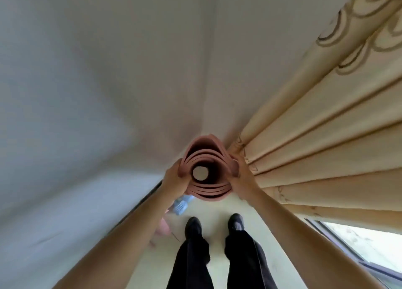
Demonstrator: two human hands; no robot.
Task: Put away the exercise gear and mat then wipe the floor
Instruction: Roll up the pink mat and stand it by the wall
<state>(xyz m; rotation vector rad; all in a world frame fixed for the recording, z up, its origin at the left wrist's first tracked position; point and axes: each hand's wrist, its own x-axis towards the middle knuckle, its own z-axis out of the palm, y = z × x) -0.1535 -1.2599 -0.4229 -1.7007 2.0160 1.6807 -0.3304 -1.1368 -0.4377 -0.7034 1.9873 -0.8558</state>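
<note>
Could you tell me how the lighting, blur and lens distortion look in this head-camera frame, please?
In the head view, wide-angle distortion splays the forearms and fans the beige patterned curtain; daylight overexposes the window at lower right; the rolled pink exercise mat, gripped by the left hand and right hand, is fairly sharp; the light-blue object below is blurred.
</note>
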